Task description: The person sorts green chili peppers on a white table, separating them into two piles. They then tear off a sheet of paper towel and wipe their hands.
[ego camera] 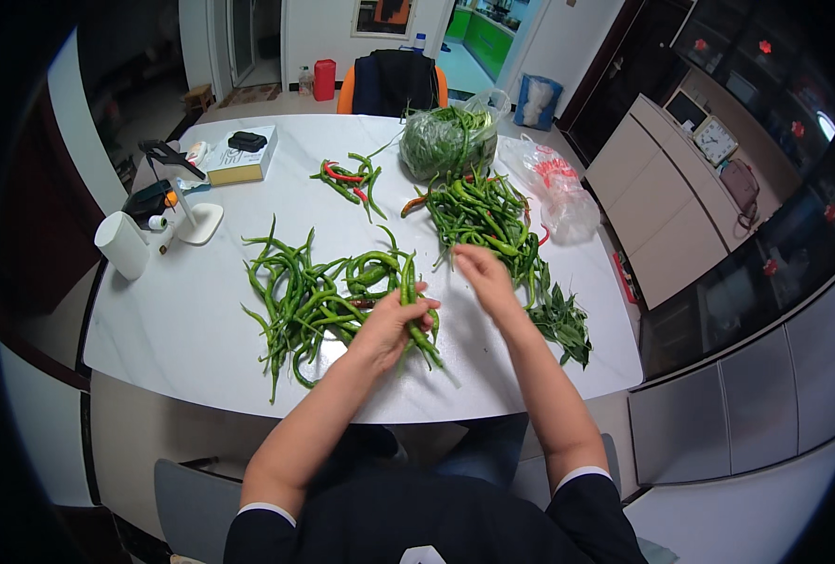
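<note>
My left hand (pixel 391 324) is closed around several long green chili peppers (pixel 409 282), whose ends stick out above and below the grip. It is at the right edge of a loose heap of green chilies (pixel 294 289) on the white marbled table. My right hand (pixel 484 275) reaches the near edge of a second, denser chili pile (pixel 484 211), which has a few red ones in it. Its fingertips are bent together and blurred, so whether they pinch a chili is unclear. Beside that pile lie loose green leaves (pixel 562 321).
Farther back is a small group of red and green chilies (pixel 350 180). Behind the dense pile stands a clear plastic bag of green vegetables (pixel 445 141), with a crumpled bag (pixel 562 190) to its right. A phone stand (pixel 195 218), white cylinder (pixel 121 245) and box (pixel 244 158) occupy the left side.
</note>
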Available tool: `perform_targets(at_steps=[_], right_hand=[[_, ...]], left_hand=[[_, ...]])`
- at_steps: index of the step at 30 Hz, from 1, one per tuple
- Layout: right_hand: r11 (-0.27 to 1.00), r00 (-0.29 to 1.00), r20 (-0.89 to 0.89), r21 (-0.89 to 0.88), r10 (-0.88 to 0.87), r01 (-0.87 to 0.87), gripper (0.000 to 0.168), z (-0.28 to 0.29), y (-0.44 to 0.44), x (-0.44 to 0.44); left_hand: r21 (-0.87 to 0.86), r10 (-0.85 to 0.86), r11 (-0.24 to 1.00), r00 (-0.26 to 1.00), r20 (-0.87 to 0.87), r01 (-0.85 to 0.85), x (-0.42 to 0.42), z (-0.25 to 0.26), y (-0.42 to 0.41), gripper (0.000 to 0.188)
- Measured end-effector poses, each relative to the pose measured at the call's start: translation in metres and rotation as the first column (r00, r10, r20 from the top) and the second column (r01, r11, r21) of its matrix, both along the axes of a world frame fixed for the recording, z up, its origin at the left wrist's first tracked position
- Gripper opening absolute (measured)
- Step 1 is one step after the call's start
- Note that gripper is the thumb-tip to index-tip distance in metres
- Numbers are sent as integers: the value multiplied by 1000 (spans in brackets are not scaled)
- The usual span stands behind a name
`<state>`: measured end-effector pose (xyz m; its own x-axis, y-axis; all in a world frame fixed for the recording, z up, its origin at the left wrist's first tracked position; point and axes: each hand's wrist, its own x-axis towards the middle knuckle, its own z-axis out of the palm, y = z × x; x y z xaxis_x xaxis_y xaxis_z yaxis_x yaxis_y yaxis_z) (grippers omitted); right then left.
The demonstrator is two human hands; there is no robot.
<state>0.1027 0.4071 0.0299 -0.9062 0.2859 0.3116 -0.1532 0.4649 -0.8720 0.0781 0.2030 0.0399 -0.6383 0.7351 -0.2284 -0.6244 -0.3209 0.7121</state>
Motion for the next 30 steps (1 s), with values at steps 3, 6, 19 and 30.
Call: perform_targets(at_steps=[3, 6, 19, 30], right_hand=[[757, 885, -89, 482, -458, 441, 23, 0, 52, -11], [493, 760, -172, 667, -627, 559, 14, 0, 87, -14], [574, 755, -111, 581, -646, 577, 18, 6, 119, -32], [852, 841, 156, 187, -518, 490, 26, 53, 160, 103]], left_hand=[[-85, 89, 991, 984, -152, -102, -16, 19, -24, 44], [-216, 164, 947, 939, -303, -236, -32, 29, -44, 66], [-437, -136, 685, 487, -863, -583, -70, -14, -73, 73], [-118, -211, 624, -22, -977, -773, -2, 33, -46, 44]])
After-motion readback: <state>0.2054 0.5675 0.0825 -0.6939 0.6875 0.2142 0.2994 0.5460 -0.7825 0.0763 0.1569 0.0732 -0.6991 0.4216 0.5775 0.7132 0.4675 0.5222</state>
